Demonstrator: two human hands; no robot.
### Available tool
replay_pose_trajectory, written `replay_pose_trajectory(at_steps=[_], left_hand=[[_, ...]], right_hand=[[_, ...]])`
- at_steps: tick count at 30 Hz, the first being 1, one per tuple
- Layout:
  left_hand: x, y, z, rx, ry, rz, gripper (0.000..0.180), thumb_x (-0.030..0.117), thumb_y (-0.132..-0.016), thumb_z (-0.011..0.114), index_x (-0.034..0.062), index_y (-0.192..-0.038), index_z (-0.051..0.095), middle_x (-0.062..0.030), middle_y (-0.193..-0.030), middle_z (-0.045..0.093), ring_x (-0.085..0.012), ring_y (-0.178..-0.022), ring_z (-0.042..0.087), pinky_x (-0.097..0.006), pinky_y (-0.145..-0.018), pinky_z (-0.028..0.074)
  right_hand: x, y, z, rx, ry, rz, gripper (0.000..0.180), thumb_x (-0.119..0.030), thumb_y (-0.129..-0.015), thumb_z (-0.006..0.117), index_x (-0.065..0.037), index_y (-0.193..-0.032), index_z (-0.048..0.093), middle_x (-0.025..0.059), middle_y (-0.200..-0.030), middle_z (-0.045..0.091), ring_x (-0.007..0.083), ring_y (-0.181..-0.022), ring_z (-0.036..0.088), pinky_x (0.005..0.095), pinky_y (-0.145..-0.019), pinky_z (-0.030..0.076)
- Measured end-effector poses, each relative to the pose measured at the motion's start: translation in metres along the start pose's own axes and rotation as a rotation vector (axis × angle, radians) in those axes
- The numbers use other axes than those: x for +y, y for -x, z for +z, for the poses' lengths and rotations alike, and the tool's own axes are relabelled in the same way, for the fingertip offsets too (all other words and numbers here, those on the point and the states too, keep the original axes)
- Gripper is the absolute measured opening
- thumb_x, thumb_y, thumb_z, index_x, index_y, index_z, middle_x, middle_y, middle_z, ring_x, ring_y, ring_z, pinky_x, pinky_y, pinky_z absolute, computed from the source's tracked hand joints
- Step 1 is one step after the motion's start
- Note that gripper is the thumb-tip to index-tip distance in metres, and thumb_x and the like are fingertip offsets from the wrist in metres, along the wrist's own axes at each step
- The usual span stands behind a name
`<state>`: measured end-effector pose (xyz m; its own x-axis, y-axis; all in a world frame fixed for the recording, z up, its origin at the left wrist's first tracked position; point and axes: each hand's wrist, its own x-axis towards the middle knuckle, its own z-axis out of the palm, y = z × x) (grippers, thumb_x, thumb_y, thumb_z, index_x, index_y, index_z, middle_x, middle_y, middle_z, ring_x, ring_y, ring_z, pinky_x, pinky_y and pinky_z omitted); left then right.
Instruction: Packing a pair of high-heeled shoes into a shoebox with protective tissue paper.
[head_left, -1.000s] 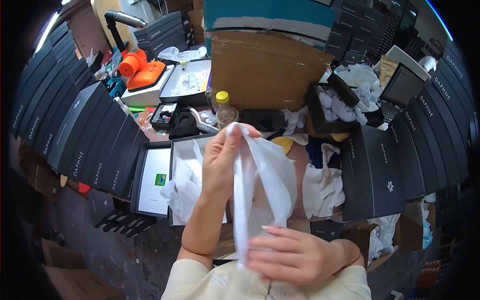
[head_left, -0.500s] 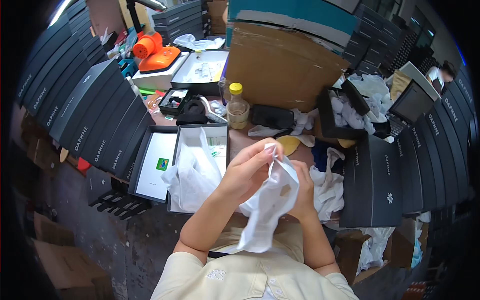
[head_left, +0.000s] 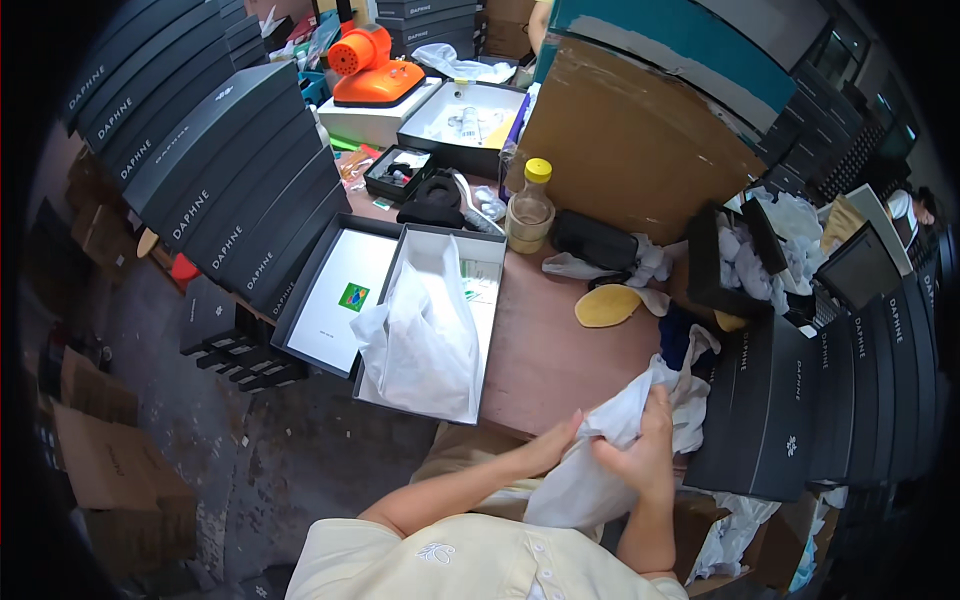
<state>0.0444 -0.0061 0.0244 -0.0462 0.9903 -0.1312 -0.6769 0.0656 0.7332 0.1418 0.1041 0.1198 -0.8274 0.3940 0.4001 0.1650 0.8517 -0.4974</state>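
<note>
Near the open black box [head_left: 432, 318], both hands, left hand [head_left: 556, 444] and right hand [head_left: 640, 452], closed on white cloth bag [head_left: 600, 462]: judged light, limp, best gripped by bunched edge.

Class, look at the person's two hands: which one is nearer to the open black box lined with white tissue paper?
Left. The left hand is just beyond the open black box's near right corner, gripping the white cloth bag; the right hand is farther right.

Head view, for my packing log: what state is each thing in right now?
White cloth bag: crumpled, gripped by both hands.
Left hand: closed on the bag.
Right hand: closed on the bag.
Black box: open, white tissue inside.
Box lid: off, lying beside it.
Bottle: upright, yellow cap on.
</note>
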Motion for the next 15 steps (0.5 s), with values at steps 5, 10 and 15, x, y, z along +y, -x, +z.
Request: replay_pose_trajectory(at_steps=[5,10,15], left_hand=[[-0.014,0.005,-0.007,0.083,0.092,-0.162,0.059,0.045,-0.098,0.018,0.0008,-0.133,0.037,-0.0113,-0.127,0.047,-0.018,-0.117,0.045,-0.031,-0.098,0.036],[0.022,0.015,-0.005,0.122,-0.531,-0.027,0.035,0.027,-0.093,0.041,0.0003,-0.113,0.053,-0.0134,-0.111,0.057,-0.0255,-0.101,0.056,-0.034,-0.086,0.045],[0.132,0.024,-0.05,0.571,-1.711,0.58,0.012,0.011,-0.079,0.055,0.0025,-0.086,0.059,-0.0169,-0.093,0.058,-0.0329,-0.091,0.055,-0.044,-0.089,0.041]], right_hand=[[-0.019,0.012,0.015,0.232,-0.246,0.254,0.058,-0.02,-0.052,0.077,0.001,-0.103,0.057,0.0149,-0.098,0.061,0.0298,-0.087,0.062,0.0355,-0.078,0.048],[0.018,0.023,0.016,-0.118,-0.383,0.259,0.068,-0.026,-0.056,0.079,0.003,-0.111,0.053,0.016,-0.101,0.061,0.0223,-0.09,0.063,0.0336,-0.078,0.049],[0.069,-0.063,0.041,0.45,-0.923,0.246,0.059,-0.029,-0.066,0.074,0.002,-0.111,0.053,0.0133,-0.102,0.061,0.0177,-0.09,0.062,0.0319,-0.076,0.05]])
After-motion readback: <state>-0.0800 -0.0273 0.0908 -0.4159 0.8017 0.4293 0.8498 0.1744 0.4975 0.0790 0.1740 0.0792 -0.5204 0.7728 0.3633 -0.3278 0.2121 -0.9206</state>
